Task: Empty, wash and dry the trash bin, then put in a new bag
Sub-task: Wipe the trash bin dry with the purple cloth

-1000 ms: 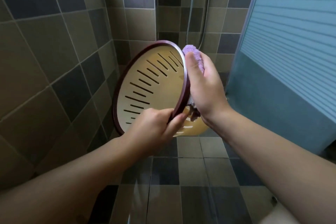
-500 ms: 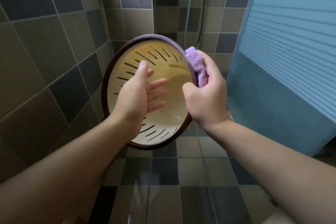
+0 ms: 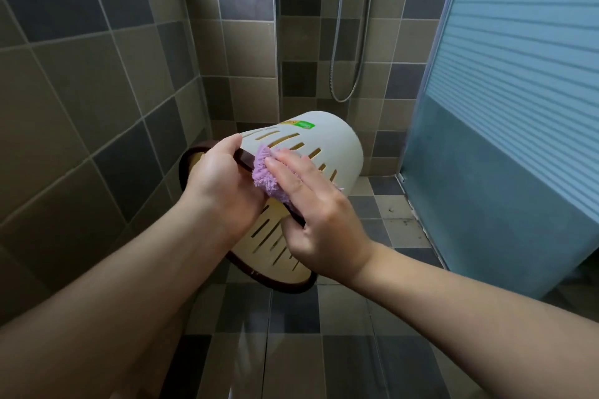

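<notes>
While you hold it in the air over the tiled floor (image 3: 291, 311), item by item:

Trash bin (image 3: 327, 146): cream plastic, slotted wall, dark brown rim (image 3: 275, 285). You have it tipped on its side, base pointing away toward the shower corner and mouth toward you and down-left. No bag shows inside it. Held this way, the outer wall faces up where you can reach it, and any leftover water can likely run out through the slots and mouth.

Left hand (image 3: 220, 185): fingers curled over the upper part of the rim, thumb side on the outside, gripping the bin. This is your anchor; it carries the bin and probably lets you turn it to bring a fresh patch of wall under the cloth.

Right hand (image 3: 311, 210): fingers laid fairly straight across the purple cloth (image 3: 267, 176), pressing it flat against the outer wall just beside the rim. A flat palm spreads the cloth over more surface. How your thumb lies is hidden.

Green label (image 3: 303, 124): stuck on the wall near the base, well clear of the cloth.

Shower hose (image 3: 343, 87): hangs in a loop on the far wall, untouched.

Frosted panel (image 3: 518, 107): stands at your right.

Stage, as a judgement: wiping the outside, most likely drying. The new bag is not in view.
</notes>
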